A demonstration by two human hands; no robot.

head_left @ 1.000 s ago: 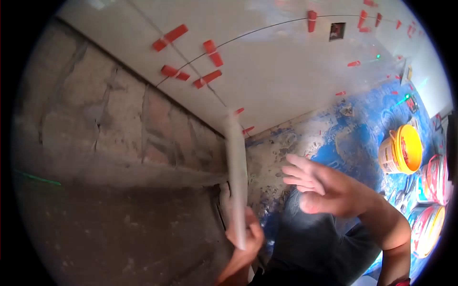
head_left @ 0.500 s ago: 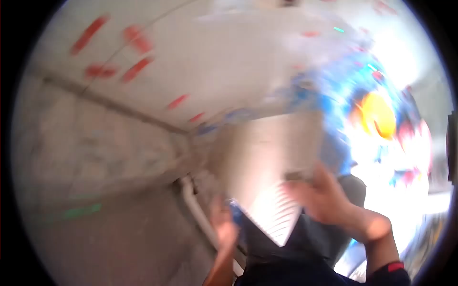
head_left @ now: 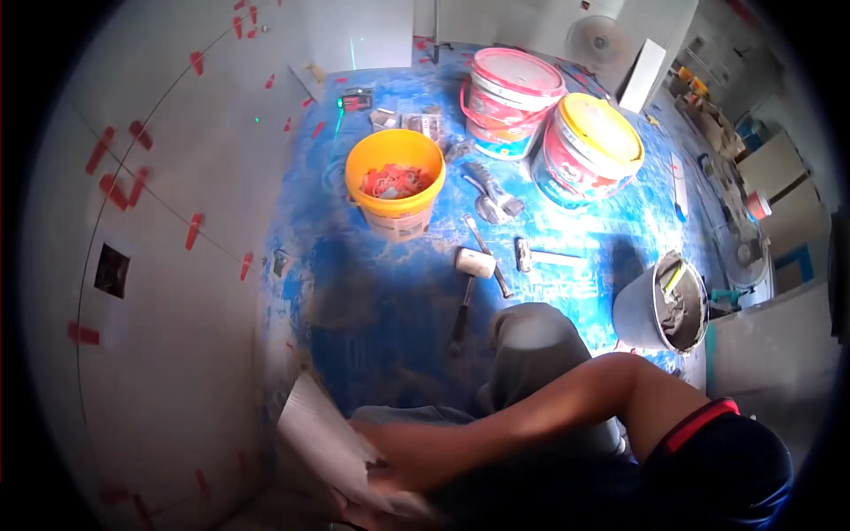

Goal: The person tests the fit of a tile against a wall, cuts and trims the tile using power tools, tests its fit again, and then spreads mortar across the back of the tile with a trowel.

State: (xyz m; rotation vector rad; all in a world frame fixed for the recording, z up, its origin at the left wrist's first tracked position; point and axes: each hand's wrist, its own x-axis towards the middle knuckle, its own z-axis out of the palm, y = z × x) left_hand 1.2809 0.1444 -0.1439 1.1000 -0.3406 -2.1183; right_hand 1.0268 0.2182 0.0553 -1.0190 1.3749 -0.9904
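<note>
right arm (head_left: 540, 411): bent across body | hands (head_left: 400, 454): low, close together, left seemingly part-hidden

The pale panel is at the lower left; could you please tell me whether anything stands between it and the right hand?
Nothing visible does: the right hand holds the pale panel at its right edge, though blur hides details.

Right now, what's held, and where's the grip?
A tile: right hand on its picture-right edge, toward the lower end. Left hand barely shows below; its grip can't be told.
</note>
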